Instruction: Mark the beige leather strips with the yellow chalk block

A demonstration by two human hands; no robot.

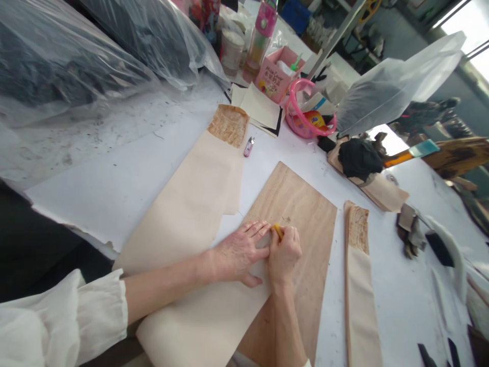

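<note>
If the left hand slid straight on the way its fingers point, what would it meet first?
Most likely the small yellow object pinched in the right hand, just beyond the fingertips of the left hand, though the right hand's fingers are so close they might be touched first.

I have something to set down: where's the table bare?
A wide patch, specked, lies between the wrapped bundles and the long beige piece. A smaller one lies between the clippers, pink basket and wooden board; a narrow lane separates board and brown-ended strip. It's crowded around the basket and pink box, and about the left hand and right hand.
</note>
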